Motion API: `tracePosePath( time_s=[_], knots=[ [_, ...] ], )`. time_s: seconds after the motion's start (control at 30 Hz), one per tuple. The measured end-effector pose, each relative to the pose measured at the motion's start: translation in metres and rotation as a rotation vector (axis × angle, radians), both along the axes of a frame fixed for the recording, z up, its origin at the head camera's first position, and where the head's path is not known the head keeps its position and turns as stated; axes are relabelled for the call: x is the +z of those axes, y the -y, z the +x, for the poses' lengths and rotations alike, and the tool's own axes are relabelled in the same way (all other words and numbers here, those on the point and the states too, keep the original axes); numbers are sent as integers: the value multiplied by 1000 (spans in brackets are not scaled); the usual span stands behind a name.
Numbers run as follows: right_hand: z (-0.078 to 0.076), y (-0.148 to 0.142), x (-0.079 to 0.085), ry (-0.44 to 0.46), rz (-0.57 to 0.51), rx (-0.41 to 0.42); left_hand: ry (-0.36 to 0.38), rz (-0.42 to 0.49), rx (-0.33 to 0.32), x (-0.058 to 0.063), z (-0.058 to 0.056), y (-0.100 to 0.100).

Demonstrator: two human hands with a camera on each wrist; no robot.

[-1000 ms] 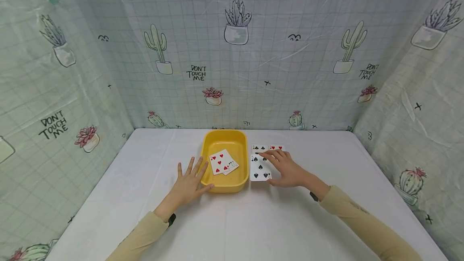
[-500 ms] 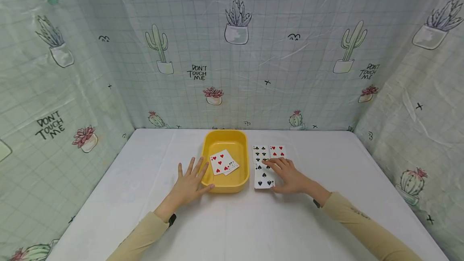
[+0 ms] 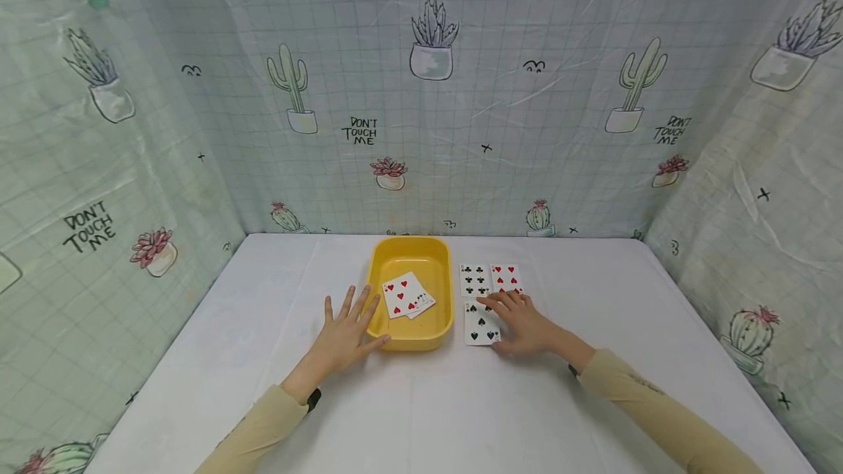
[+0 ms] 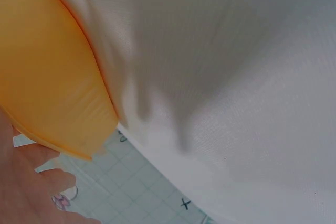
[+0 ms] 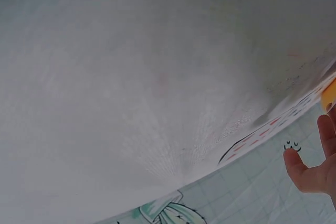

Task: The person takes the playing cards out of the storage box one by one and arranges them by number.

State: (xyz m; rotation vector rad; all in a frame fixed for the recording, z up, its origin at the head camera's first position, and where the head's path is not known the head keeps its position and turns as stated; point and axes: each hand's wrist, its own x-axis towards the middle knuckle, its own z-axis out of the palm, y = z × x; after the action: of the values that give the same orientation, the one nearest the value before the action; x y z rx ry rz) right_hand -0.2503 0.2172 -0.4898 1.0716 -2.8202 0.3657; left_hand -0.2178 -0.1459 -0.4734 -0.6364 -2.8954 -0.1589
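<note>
Spade card (image 3: 479, 329) lies face up within the right grip (image 3: 523, 324), fingertips at its far edge and thumb at its near right corner. That grip is spread about the length of the card and seems to hold it lightly edge to edge; whether the underside rests fully on the desk (image 3: 421, 415) I cannot tell.

It should be very light, thin and springy, with a face probably slick enough to slide under a fingertip. A hard squeeze would likely bow it, and a pinched corner could crease. The far and near edges suit a hold best; once flat, it would probably need sliding or a nail under one edge.

Just beyond the fingertips lies a club card (image 3: 474, 280), with a heart card (image 3: 505, 275) beside it, its near end partly hidden by the fingers. Both look equally thin and easily nudged.

Left of the right grip stands a yellow tub (image 3: 415, 243) with a heart-faced card (image 3: 398, 295) overlapping another (image 3: 424, 304). The left grip (image 3: 341, 335) is splayed wide against the tub's left side, a good place to steady what looks like light, stiff plastic.
</note>
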Motion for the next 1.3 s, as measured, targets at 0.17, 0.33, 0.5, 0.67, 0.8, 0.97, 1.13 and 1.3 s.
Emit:
tracePosePath(
  time_s=[0.17, 0.33, 0.5, 0.67, 0.8, 0.97, 1.13, 1.3],
  knots=[
    [-4, 1, -2, -32, 20, 12, -4, -4, -6, -1, 0, 1],
    [-7, 1, -2, 4, 55, -7, 1, 4, -7, -1, -1, 1],
    [-8, 2, 0, 36, 57, -16, 3, -7, -1, 0, -1, 1],
    [-9, 2, 0, 63, 65, -27, 2, -11, 1, 0, -1, 1],
    [-10, 3, 0, 93, 61, -33, 8, -13, 2, 1, -1, 1],
    [-10, 4, 2, 122, 46, -25, 21, -3, -2, 2, -1, 1],
    [-11, 4, 2, 135, 42, -23, 21, 4, -10, 1, -1, 1],
    [-13, 3, 2, 153, 25, -26, 7, 7, -13, 1, -1, 1]
  ],
)
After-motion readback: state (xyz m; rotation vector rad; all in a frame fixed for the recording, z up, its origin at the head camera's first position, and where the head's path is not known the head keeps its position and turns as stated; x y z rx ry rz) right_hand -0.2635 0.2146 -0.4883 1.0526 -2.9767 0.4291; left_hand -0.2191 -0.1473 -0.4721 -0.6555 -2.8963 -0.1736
